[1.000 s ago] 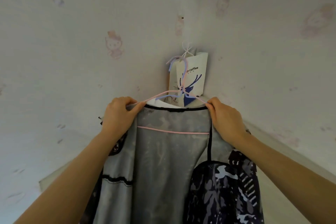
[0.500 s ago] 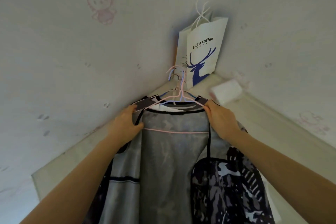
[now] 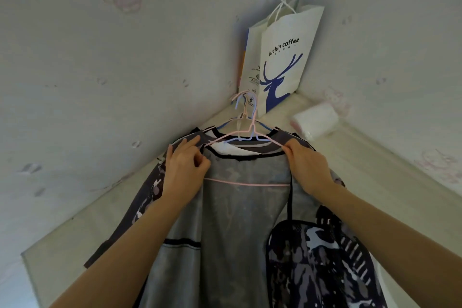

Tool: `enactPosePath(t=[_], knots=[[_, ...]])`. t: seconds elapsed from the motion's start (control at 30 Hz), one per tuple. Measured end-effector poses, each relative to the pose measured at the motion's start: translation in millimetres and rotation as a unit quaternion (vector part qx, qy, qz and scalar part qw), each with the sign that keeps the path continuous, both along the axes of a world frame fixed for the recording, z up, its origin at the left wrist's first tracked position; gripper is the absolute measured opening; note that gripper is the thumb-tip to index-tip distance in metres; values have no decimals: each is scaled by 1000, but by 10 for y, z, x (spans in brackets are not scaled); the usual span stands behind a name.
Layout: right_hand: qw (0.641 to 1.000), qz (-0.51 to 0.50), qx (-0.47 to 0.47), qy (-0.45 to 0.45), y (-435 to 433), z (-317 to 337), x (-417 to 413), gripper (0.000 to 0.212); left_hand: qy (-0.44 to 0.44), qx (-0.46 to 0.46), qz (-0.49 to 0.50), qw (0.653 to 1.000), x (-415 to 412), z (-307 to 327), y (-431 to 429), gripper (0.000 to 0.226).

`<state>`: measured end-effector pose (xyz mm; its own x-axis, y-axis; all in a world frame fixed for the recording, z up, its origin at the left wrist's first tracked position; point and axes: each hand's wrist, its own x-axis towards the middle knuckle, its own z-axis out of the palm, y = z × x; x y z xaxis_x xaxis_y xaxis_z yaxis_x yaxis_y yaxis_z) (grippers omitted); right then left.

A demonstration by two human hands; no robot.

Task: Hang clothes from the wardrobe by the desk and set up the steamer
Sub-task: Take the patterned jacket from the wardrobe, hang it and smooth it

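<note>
Garment (image 3: 232,220) hangs centre frame on pink hanger (image 3: 246,137). My left hand (image 3: 183,172) pinches the shoulder fabric at 9 o'clock; right hand (image 3: 308,170) is closed on the hanger arm at 3. Judged light, limp and slippery: I'd grip the stiff wire, not cloth.

The corner where the two walls meet is crowded. A white paper bag (image 3: 282,57) stands upright on the ledge (image 3: 390,157) right in the far corner, just behind the bunched hanger hooks (image 3: 246,105), so little room is left there. To the right, a white roll (image 3: 315,117) lies on the ledge near the bag, blocking that side. The hanging garment (image 3: 240,220) fills the middle and near space, with the left hand (image 3: 183,170) and right hand (image 3: 308,167) at its shoulders. The left wall (image 3: 87,82) is bare, and the space beside the garment's left sleeve is open.
</note>
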<state>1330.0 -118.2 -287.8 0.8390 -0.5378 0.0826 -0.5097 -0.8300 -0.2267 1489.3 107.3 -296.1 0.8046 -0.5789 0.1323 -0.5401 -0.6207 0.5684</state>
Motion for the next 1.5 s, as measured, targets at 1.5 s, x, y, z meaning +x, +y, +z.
enactPosePath(t=[1.5], knots=[[995, 72, -57, 29, -1061, -925, 1109, 10, -166, 119, 34, 978, 1004, -1005, -951, 6]])
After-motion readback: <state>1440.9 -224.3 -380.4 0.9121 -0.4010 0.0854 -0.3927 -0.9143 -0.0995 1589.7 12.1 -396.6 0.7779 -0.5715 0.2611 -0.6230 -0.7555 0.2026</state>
